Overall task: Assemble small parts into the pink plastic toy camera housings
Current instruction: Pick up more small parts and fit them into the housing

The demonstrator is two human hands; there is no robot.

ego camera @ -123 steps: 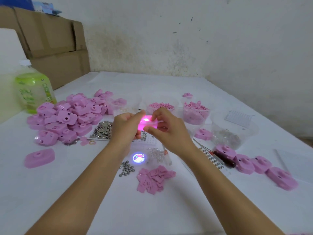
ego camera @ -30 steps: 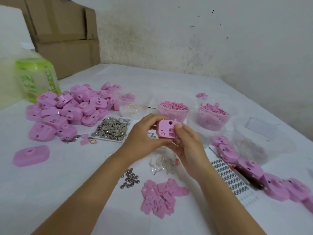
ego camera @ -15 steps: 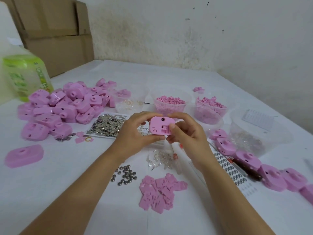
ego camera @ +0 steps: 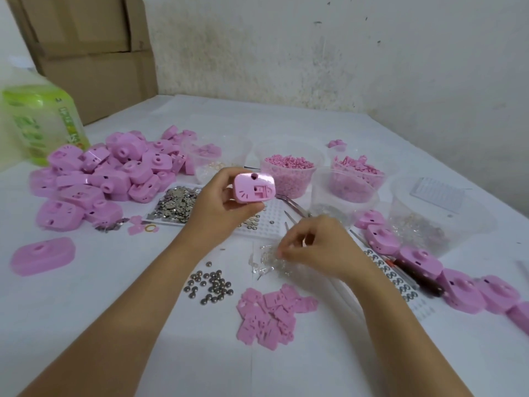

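Stained white wall point(ego camera: 315, 53) behind white table point(ego camera: 257, 116), cardboard boxes point(ego camera: 94, 44) stacked far-left corner.

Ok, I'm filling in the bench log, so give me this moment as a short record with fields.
Left hand: grips one pink housing, raised off the table
Right hand: fingertips at the clear parts; a pinch cannot be confirmed
Left of table: heap of pink housings
Near edge: steel balls, flat pink plates
Right of table: row of housings

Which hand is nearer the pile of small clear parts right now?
Right. The right hand has its fingertips at the clear parts pile; the left hand is raised beyond it, holding a pink housing.
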